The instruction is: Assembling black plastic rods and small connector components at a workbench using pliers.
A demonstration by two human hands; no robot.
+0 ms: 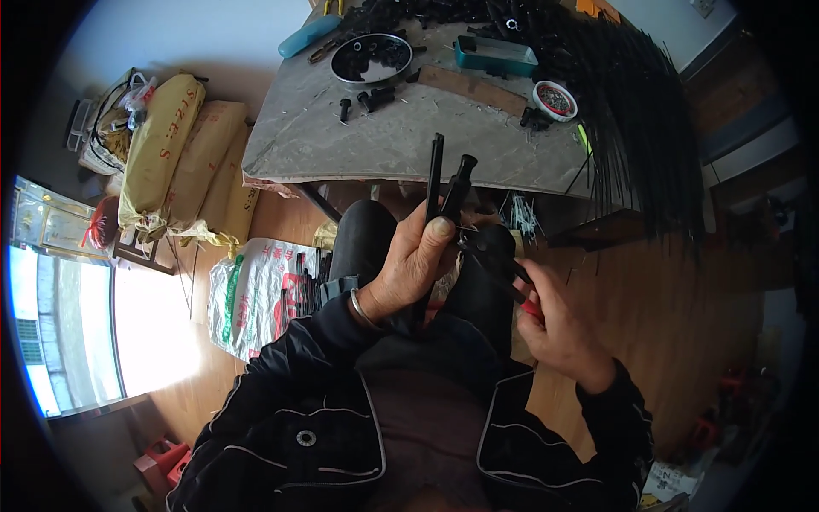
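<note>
Both forearms reach forward over the lap; left hand (412, 264) raised and closed, right hand (559, 328) lower, fingers curled shut.

I see matt black plastic rods (444, 183) in my left hand (409, 264). My right hand (559, 328) grips dull dark metal pliers (499, 260) with glossy red handle sleeves. The table (375, 141) looks like rough grey stone, the floor (674, 316) like smooth wood, and the sacks (162, 145) like woven plastic.
</note>
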